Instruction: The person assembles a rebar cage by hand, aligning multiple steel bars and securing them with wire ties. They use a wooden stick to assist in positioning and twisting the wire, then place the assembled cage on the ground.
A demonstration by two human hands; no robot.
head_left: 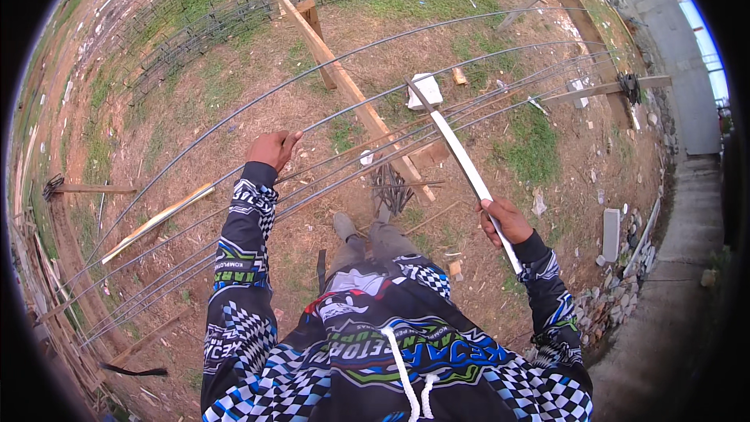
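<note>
Bar point(461, 155) in right hand point(508, 222): long, white, dark far end, material unclear.

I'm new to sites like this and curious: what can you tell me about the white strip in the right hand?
The white strip is long, narrow and nearly straight, with a dark far end; its material is unclear. The right hand grips it toward its lower end, a short piece showing past the fist. It slants up and leftward, passing over the grey rods in view; whether it touches them I cannot tell.
</note>
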